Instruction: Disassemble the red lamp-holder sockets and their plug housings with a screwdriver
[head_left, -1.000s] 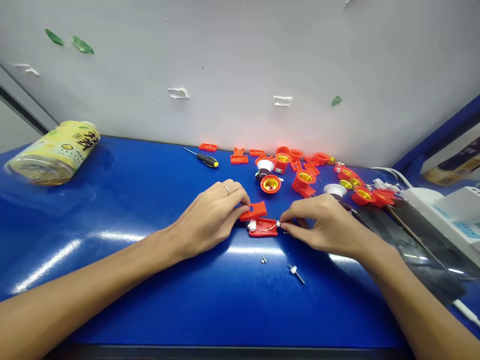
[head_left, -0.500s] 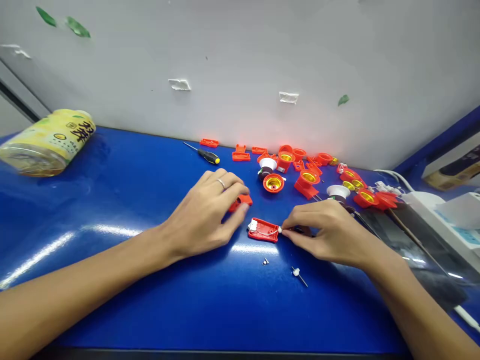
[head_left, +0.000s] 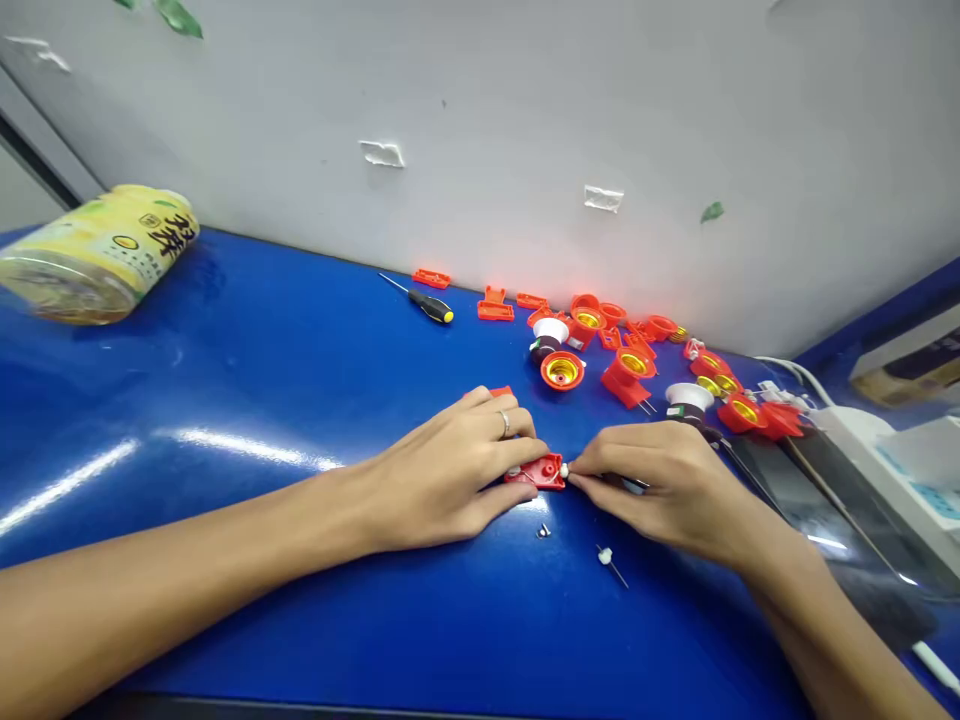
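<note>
A red plastic shell (head_left: 546, 472), with a thin white wire and a round post inside, lies open side up between my hands. My left hand (head_left: 472, 470) grips its left end between thumb and fingers, hiding that part. At the shell's right end sits a small white part (head_left: 564, 470). My right hand (head_left: 660, 482) pinches it between thumb and forefinger; a thin dark length shows beneath the fingers. Behind my left fingers another red plastic piece (head_left: 501, 391) is mostly covered. Small screws (head_left: 543, 532) and a metal pin with a white collar (head_left: 606, 557) lie nearer me.
A black-and-yellow screwdriver (head_left: 430, 304) lies toward the wall. Several red lamp sockets (head_left: 562, 371) and red shells (head_left: 496, 311) are scattered at the back right. A yellow-labelled bottle (head_left: 105, 250) lies at the far left. A white power strip (head_left: 862, 430) stands at right.
My left hand has moved right, off the other red piece and onto the left end of the shell. My right hand keeps its pinch at the shell's right end. The view has shifted slightly.
</note>
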